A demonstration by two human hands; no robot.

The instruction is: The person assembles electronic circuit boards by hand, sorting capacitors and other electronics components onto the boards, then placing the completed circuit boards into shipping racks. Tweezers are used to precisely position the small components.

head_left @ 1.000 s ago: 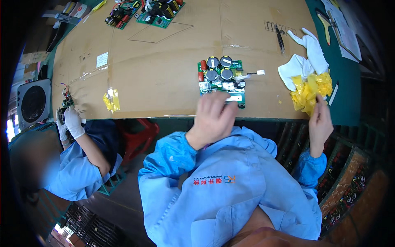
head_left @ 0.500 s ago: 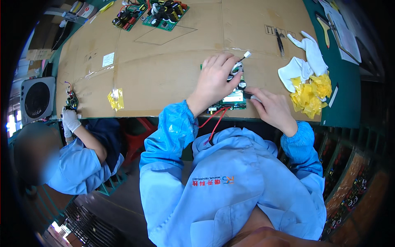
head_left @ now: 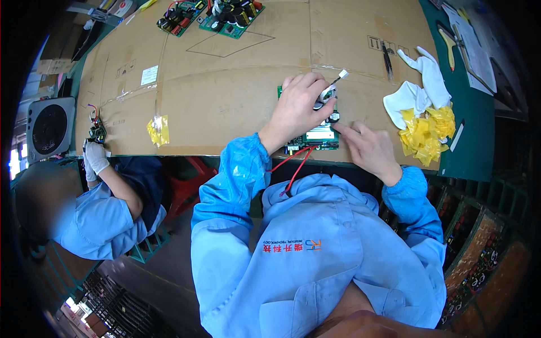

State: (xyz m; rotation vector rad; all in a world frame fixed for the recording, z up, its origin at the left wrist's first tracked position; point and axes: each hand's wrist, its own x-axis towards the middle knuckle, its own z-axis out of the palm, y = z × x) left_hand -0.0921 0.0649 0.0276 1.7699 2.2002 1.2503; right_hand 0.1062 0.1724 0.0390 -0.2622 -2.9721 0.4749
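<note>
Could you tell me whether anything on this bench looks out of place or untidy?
Mostly tidy. The crumpled yellow tape lies heaped with white gloves at the cardboard's right edge, and the green circuit board overhangs the near edge, red wires dangling.

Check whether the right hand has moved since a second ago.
Yes. The right hand left the yellow tape pile and came left along the cardboard edge to the green circuit board, where the left hand rests.

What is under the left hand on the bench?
The left hand covers a green circuit board; its near edge with red wires shows. The components beneath the palm are hidden.
</note>
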